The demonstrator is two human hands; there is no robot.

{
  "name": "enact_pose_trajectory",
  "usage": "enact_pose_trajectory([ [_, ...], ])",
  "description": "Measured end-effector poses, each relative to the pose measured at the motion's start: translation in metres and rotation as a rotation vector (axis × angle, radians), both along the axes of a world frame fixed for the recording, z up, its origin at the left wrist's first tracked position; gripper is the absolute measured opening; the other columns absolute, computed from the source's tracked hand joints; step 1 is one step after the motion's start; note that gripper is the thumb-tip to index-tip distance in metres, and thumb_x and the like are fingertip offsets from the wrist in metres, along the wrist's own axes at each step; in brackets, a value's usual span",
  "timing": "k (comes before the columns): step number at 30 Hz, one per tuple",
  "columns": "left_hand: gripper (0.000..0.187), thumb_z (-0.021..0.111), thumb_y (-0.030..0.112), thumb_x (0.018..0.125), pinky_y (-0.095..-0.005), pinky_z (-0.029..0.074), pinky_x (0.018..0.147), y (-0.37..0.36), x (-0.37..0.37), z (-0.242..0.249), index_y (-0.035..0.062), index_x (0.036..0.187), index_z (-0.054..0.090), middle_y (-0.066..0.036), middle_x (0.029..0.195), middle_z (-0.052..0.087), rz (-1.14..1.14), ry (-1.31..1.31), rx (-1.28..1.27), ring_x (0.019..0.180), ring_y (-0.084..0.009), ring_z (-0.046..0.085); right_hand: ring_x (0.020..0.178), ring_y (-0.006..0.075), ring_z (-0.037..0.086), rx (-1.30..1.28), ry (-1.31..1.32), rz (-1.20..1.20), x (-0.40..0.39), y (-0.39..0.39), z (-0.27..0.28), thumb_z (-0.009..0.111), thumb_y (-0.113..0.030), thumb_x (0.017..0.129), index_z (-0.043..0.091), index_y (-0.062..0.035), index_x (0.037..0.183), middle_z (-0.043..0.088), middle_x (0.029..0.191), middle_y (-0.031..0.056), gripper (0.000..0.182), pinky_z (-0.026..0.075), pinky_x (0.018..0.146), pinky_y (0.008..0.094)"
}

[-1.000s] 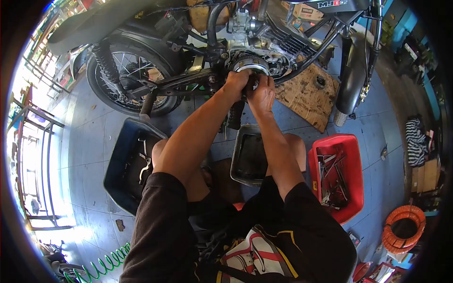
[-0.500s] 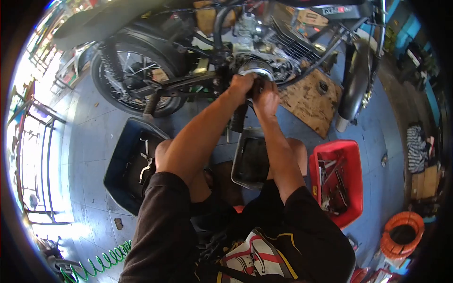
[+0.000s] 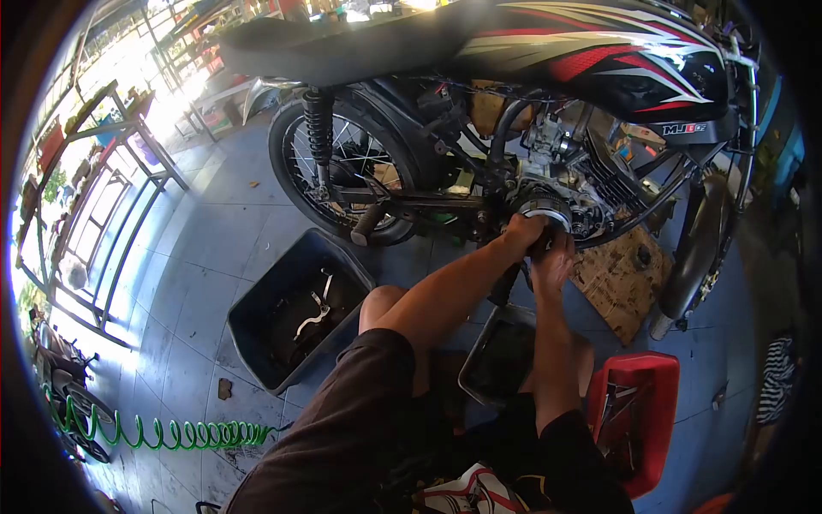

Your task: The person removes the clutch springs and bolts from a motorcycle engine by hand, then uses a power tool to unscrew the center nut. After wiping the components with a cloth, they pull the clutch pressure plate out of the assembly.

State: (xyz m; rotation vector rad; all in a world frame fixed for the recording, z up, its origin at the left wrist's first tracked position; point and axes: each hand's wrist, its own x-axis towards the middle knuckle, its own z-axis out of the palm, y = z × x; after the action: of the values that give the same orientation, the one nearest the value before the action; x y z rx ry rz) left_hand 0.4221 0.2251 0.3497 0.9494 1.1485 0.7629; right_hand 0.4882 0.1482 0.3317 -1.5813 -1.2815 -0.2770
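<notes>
Left hand [image 3: 526, 234], right hand [image 3: 553, 264] outstretched to motorcycle engine [image 3: 567, 180], close together, grips unclear

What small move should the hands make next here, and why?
Probably a slight adjustment by the right hand at the round engine part, with the left hand bracing: both hands are close together at its lower edge, though any grip there is hidden.

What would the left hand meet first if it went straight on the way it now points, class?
Most likely the round metal part on the side of the engine: the left hand appears to be right at its lower edge, though one view leaves depth unclear.
</notes>
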Motion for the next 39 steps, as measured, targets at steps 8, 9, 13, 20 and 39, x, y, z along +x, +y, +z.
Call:
enact_pose_trajectory([
  [8, 0.041, 0.066, 0.019, 0.078, -0.0351, 0.050, 0.074, -0.010, -0.005, 0.013, -0.0051, 0.110, 0.060, -0.015, 0.101, 0.064, -0.026, -0.030, 0.006, 0.089, -0.0227, 0.063, 0.077, 0.0387, 0.061, -0.035, -0.001, -0.053, 0.004, 0.001, -0.005, 0.062, -0.015, 0.080, 0.058, -0.0009, 0.090, 0.059, 0.084, 0.0193, 0.018, 0.051, 0.064, 0.0471],
  [9, 0.039, 0.065, 0.019, 0.079, -0.0361, 0.051, 0.073, -0.016, -0.007, 0.021, -0.0066, 0.108, 0.060, -0.015, 0.099, 0.065, -0.018, -0.008, 0.019, 0.085, -0.0222, 0.064, 0.078, 0.0387, 0.061, -0.047, -0.001, -0.035, 0.003, 0.000, -0.005, 0.063, -0.016, 0.080, 0.058, -0.0012, 0.091, 0.059, 0.085, 0.0196, 0.019, 0.051, 0.064, 0.0472],
  [13, 0.038, 0.064, 0.019, 0.081, -0.0358, 0.051, 0.073, -0.015, -0.006, 0.021, -0.0082, 0.107, 0.060, -0.014, 0.098, 0.065, 0.013, -0.075, 0.010, 0.083, -0.0214, 0.064, 0.084, 0.0402, 0.060, -0.060, -0.069, -0.048, -0.001, -0.003, -0.004, 0.061, -0.018, 0.082, 0.060, -0.0045, 0.095, 0.060, 0.095, 0.0187, 0.019, 0.049, 0.070, 0.0494],
  [20, 0.039, 0.063, 0.016, 0.081, -0.0358, 0.050, 0.082, -0.022, -0.007, 0.026, -0.0022, 0.114, 0.059, -0.014, 0.107, 0.063, -0.031, -0.057, 0.067, 0.093, -0.0240, 0.063, 0.085, 0.0373, 0.060, -0.085, -0.019, -0.034, 0.011, -0.002, -0.018, 0.066, -0.017, 0.077, 0.060, -0.0046, 0.096, 0.059, 0.092, 0.0157, 0.024, 0.051, 0.070, 0.0457],
  [39, 0.032, 0.059, 0.016, 0.083, -0.0350, 0.047, 0.086, 0.014, 0.027, -0.024, 0.0065, 0.114, 0.060, -0.009, 0.110, 0.064, 0.003, -0.240, 0.280, 0.098, -0.0200, 0.061, 0.097, 0.0325, 0.060, -0.092, 0.114, 0.123, 0.027, 0.018, -0.045, 0.073, -0.014, 0.066, 0.058, -0.0030, 0.107, 0.060, 0.104, 0.0170, 0.045, 0.048, 0.083, 0.0421],
])
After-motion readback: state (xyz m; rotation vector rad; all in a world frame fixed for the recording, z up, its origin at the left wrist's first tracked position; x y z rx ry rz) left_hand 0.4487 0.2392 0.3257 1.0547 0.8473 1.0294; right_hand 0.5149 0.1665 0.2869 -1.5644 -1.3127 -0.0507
